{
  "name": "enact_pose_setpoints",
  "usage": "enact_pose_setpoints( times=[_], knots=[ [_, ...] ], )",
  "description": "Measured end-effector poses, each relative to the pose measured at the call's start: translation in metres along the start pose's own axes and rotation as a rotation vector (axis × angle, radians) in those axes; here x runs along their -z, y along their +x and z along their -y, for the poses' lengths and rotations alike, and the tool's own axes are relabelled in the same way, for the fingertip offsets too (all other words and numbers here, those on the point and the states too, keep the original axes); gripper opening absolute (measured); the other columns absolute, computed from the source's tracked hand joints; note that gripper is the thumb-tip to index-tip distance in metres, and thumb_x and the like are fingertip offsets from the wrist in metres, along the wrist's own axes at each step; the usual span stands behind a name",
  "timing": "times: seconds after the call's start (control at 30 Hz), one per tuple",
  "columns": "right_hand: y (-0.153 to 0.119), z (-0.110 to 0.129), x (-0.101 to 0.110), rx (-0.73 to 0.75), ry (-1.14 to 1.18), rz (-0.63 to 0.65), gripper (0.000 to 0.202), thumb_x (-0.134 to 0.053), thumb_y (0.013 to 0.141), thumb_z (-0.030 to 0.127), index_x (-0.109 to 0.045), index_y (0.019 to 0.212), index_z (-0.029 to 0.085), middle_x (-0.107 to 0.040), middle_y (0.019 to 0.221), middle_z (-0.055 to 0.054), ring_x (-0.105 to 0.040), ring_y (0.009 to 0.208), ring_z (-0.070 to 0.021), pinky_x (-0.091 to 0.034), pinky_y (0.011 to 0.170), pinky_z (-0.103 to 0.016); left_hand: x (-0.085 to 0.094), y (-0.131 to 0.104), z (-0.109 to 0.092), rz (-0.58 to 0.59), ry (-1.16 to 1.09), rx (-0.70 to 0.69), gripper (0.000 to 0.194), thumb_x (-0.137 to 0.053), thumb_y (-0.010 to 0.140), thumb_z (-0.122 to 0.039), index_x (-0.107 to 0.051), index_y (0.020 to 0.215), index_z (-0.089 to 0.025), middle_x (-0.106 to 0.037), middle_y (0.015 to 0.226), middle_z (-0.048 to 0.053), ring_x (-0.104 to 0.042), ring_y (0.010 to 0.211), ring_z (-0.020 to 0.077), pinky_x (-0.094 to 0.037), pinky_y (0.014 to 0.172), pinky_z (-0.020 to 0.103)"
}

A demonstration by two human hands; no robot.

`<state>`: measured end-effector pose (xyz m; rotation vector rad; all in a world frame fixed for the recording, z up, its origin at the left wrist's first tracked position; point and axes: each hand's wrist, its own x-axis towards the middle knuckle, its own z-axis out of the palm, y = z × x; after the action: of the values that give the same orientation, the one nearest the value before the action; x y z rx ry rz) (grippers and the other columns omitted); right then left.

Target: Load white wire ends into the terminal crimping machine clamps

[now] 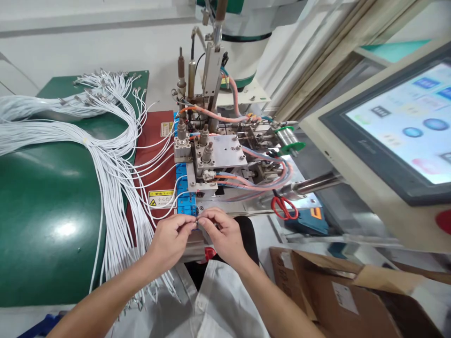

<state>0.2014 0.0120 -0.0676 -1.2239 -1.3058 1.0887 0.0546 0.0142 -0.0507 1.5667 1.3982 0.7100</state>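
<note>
My left hand (169, 240) and my right hand (224, 237) meet at the near end of a row of blue fixture blocks (185, 204). Thumb and forefinger of each are pinched together, fingertips almost touching. Whatever they hold is very small and mostly covered by the fingers. Several white cables (160, 162) run from a large bundle (116, 225) into the blue blocks, above and left of my hands. Behind the blocks stands a metal machine (225, 152) with cylinders, a flat plate and air hoses.
Left is a green table (49, 202) bearing cable bundles; a red-brown plate (151, 150) with warning labels borders it. A solder wire spool (289, 140) and red-handled scissors (283, 207) sit right. A touchscreen panel (398, 122) juts in above an open cardboard box (338, 291).
</note>
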Motion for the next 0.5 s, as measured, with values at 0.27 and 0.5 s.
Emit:
enact_pose_setpoints(
  times=[0.27,0.5],
  knots=[
    [-0.001,0.001,-0.017,-0.072,0.208,-0.124,0.008,-0.059,0.073,0.018,-0.064,0.067,0.019,-0.06,0.068,0.0,-0.057,0.066,-0.0134,-0.046,0.064,-0.026,0.0,0.001,-0.011,-0.024,-0.325,0.166,0.015,-0.051,0.079,-0.025,-0.061,0.077,-0.015,-0.062,0.068,0.0,-0.055,0.06,0.0101,-0.046,0.061,0.021],
    [0.004,0.006,-0.005,-0.013,0.04,0.002,0.009,-0.057,0.075,0.017,-0.063,0.068,0.018,-0.059,0.068,-0.002,-0.055,0.063,-0.0132,-0.043,0.058,-0.025,0.004,0.002,-0.01,0.058,-0.292,0.151,0.019,-0.049,0.08,-0.029,-0.061,0.075,-0.014,-0.056,0.064,-0.001,-0.046,0.052,0.0083,-0.04,0.053,0.02]
  ],
)
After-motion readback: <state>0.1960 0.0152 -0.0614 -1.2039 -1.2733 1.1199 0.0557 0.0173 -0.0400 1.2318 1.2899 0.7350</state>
